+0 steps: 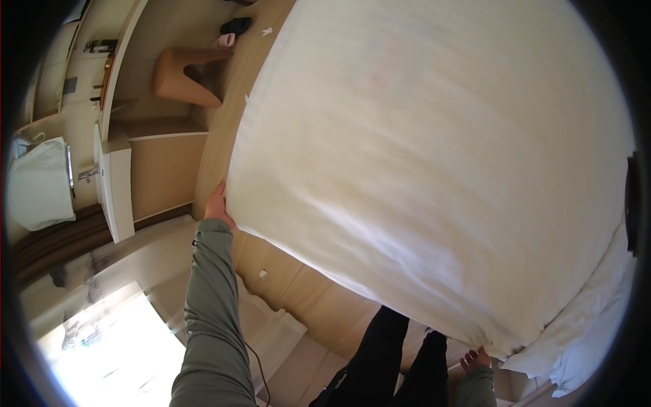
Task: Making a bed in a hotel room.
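A white bed sheet [407,163] covers the large bed in front of me, with soft wrinkles toward its near edge. My left hand [218,207] grips the sheet at the bed's near left corner, one finger stretched up along the side and the others partly hidden. Far to the right, my right hand [477,359] has its fingers closed on the sheet's near edge, where the cloth bunches into small folds. Both arms are spread wide, in grey-green sleeves.
White bedding [583,339] lies rumpled at the right. On the left are a brown curved stool [183,76], slippers [234,28] and a washstand [121,183] with a tap. A bright window [119,346] and a white curtain [278,325] are at lower left. A dark cord hangs by my left arm.
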`<state>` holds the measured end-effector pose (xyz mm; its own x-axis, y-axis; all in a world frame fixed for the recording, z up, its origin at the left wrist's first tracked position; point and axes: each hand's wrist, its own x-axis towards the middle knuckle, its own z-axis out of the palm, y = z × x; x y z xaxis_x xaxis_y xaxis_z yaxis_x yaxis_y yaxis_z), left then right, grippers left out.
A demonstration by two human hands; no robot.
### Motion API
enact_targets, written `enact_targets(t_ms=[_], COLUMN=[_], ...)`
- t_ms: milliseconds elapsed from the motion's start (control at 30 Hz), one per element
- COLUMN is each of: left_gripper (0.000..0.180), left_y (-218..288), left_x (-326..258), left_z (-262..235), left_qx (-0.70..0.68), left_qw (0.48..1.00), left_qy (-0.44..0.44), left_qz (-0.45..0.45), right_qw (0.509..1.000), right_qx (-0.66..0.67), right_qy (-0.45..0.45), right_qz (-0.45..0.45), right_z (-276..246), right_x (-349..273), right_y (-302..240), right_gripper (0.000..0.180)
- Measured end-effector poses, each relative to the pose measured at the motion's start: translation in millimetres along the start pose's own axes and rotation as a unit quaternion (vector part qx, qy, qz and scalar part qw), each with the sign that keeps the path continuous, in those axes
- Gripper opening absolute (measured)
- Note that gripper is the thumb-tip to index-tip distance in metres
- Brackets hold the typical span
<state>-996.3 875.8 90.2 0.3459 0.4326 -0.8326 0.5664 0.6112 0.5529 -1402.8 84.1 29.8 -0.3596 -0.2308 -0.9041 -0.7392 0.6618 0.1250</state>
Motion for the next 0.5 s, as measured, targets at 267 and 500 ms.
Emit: enact_targets(t_ms=[267,500], left_gripper=[0.038,0.035], left_y=[-3.1,-35.4], left_x=[4.5,40.0], left_z=[-13.5,-57.1], left_qx=[-0.054,-0.099], left_qw=[0.991,0.995], left_qy=[0.077,0.022], left_qz=[0.098,0.005], right_qw=[1.000,1.000], right_qx=[0.017,0.008], right_qy=[0.012,0.007], right_qz=[0.017,0.011], right_z=[-12.9,-2.9], right_x=[19.4,12.2], right_y=[5.4,8.8], right_gripper=[0.047,0.042])
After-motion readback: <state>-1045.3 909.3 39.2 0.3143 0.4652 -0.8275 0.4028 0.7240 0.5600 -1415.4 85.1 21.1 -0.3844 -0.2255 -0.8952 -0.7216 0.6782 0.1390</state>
